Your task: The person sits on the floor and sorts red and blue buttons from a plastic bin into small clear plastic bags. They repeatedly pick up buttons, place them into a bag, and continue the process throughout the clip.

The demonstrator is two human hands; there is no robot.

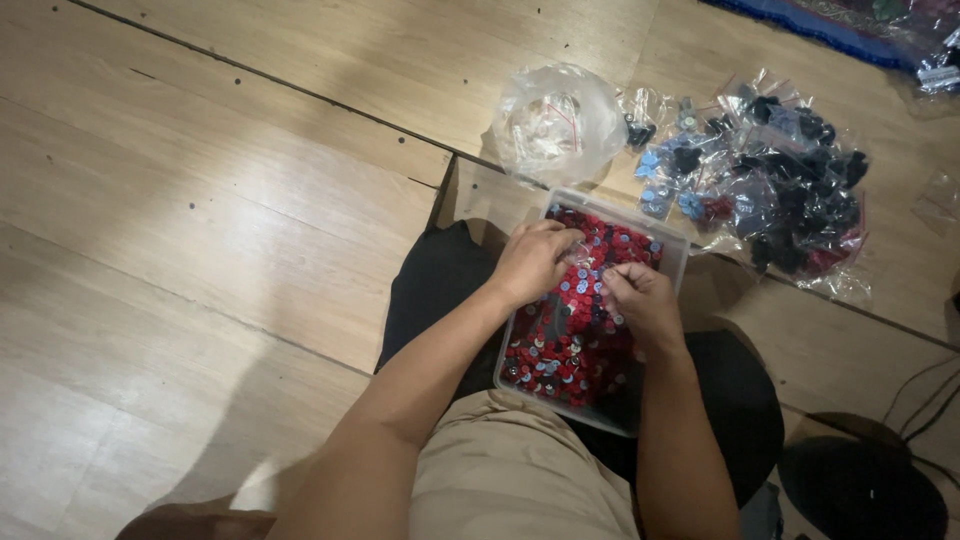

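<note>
Both hands meet over the middle of a clear plastic tub (pixel 672 262) that rests on the person's lap. The left hand (pixel 532 262) is curled, its fingertips pinching a small clear piece (pixel 580 253) that is too small to name, while the right hand (pixel 640 300) is closed in a loose fist just beside it at 4 o'clock, its fingers bent as if pinching something tiny; what it holds, if anything, cannot be made out. Under them the tub is filled nearly edge to edge with small red, blue and pale caps (pixel 560 350), so most of this stock seems still loose and unhandled. At 12 o'clock from the tub, on the wooden floor (pixel 220 200), lies a crumpled clear bag (pixel 555 125) with faint clear pieces inside. At 2 o'clock spreads a heap of small sealed packets (pixel 790 185) holding black, blue and some red parts, which looks like work already bagged, though that is only a judgement. A patterned mat (pixel 850 20) is cut off at the top right corner, dark cables (pixel 920 400) trail off at the right edge, and the tub's near corner is lost in shadow.
</note>
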